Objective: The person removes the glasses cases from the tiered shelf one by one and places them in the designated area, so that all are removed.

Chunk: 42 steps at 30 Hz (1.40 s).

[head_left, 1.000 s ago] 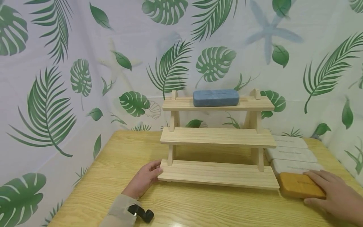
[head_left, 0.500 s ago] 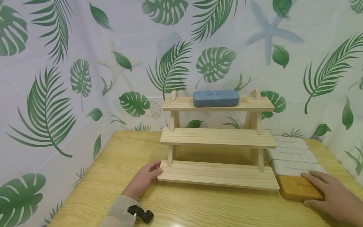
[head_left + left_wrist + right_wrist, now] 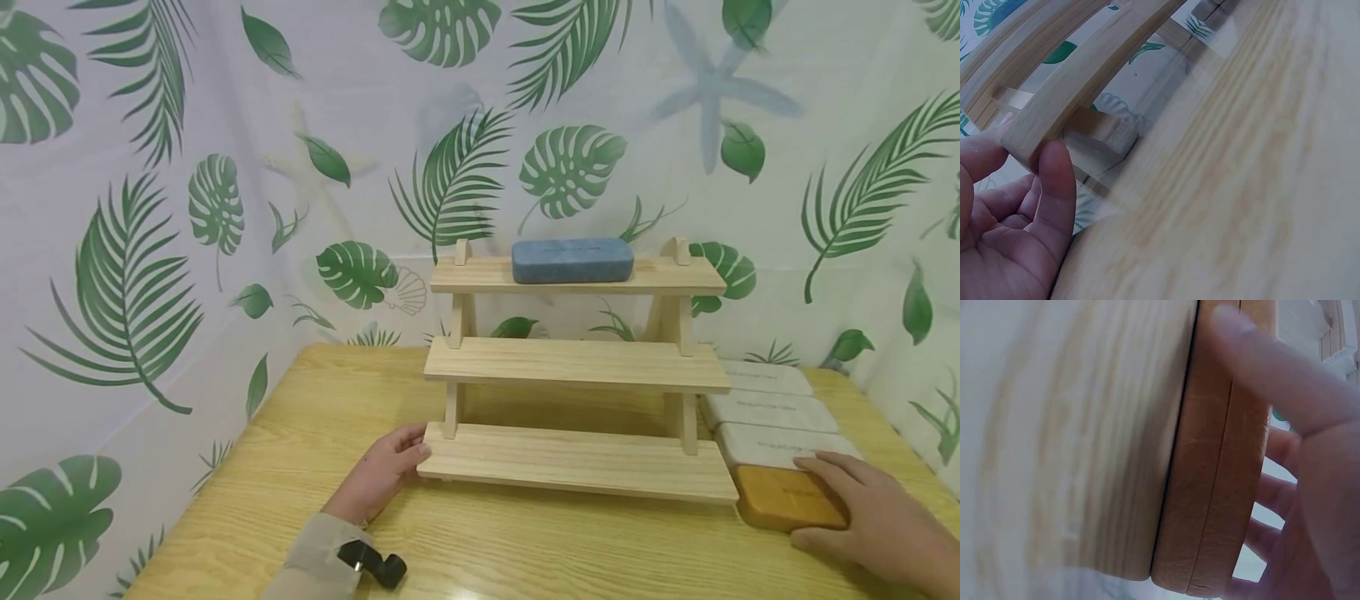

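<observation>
A three-tier wooden display stand [image 3: 577, 462] stands on the table. My left hand [image 3: 381, 468] pinches the left end of its lowest shelf; in the left wrist view the thumb and a finger hold the board's corner [image 3: 1035, 134]. On the top tier lies a blue case [image 3: 572, 261], shaped like a glasses case. Right of the stand, my right hand [image 3: 877, 512] holds an orange-brown glasses case [image 3: 787, 498] that lies on the table. The right wrist view has the thumb along the near side of that case [image 3: 1210, 481], with the fingers on its far side.
Several pale grey cases [image 3: 772, 412] lie in a row behind the orange-brown one, close to the stand's right side. A white leaf-print cloth [image 3: 337, 125] hangs behind and beside the wooden table [image 3: 525, 542].
My right hand has shifted slightly left, and the orange-brown case has moved a little left and nearer to me. My left hand and the stand keep their places.
</observation>
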Available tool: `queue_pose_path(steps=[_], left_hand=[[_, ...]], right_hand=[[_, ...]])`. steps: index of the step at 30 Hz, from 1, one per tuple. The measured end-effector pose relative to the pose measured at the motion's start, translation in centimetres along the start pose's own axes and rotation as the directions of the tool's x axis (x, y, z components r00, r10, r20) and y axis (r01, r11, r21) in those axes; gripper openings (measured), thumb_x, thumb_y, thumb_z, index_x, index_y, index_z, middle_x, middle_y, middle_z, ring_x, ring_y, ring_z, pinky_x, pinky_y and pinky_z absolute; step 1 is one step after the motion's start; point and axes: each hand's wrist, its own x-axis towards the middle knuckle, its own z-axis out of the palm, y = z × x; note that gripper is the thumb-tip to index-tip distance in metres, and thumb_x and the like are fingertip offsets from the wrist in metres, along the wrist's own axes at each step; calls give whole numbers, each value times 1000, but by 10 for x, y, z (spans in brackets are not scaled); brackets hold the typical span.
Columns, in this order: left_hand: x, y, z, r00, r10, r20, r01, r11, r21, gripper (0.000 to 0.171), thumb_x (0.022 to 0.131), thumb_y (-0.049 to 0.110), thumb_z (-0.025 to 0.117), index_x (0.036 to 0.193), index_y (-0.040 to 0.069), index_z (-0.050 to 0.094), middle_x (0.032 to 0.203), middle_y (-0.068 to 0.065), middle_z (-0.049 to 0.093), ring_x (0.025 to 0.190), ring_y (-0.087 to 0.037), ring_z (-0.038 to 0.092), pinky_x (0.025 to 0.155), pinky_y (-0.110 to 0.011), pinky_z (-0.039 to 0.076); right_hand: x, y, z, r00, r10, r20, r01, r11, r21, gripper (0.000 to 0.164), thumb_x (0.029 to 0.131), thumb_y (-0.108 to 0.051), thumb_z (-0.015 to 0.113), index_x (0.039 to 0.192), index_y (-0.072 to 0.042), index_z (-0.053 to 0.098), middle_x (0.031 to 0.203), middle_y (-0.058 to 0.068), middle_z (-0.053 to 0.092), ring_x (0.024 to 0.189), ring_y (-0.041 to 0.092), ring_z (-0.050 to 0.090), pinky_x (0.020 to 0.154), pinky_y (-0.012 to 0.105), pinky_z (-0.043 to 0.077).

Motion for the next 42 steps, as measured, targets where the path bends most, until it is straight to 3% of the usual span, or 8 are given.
queue_pose_path(steps=[6,18,27,34,42], left_hand=[[0,2,2,1000,-2,14,2,1000,0,58,107,19,55,155,-4,31,139,-21,52,115,-26,59,91,-35,52],[3,2,4,1000,6,19,-6,1000,2,59,107,21,56,155,-4,32,141,-21,52,117,-27,59,92,-36,52],[3,2,5,1000,3,16,-2,1000,-9,58,107,20,55,155,-3,32,139,-21,52,117,-27,59,93,-35,51],[2,4,5,1000,-1,-12,1,1000,4,58,107,21,55,155,-3,33,140,-21,52,120,-28,57,97,-36,50],[1,-2,2,1000,-5,-12,5,1000,12,60,107,24,55,155,-4,31,143,-22,50,123,-30,56,98,-39,50]], right_hand=[[-2,-4,-3,1000,-1,-29,-1,999,-43,103,70,-75,77,134,3,57,132,38,46,114,62,43,89,76,36],[9,-23,-25,986,-82,-148,86,996,22,98,71,-63,84,140,-2,52,135,33,46,117,57,43,88,73,37],[20,-41,-46,951,-170,-256,181,983,19,92,71,-54,89,140,-5,52,136,29,46,116,55,44,85,71,39],[29,-55,-62,947,-168,-274,189,981,49,91,73,-49,89,144,-6,50,143,27,41,122,56,39,91,69,34],[45,-69,-77,917,-222,-332,253,966,52,91,72,-48,90,144,-7,51,141,25,44,123,51,41,93,67,33]])
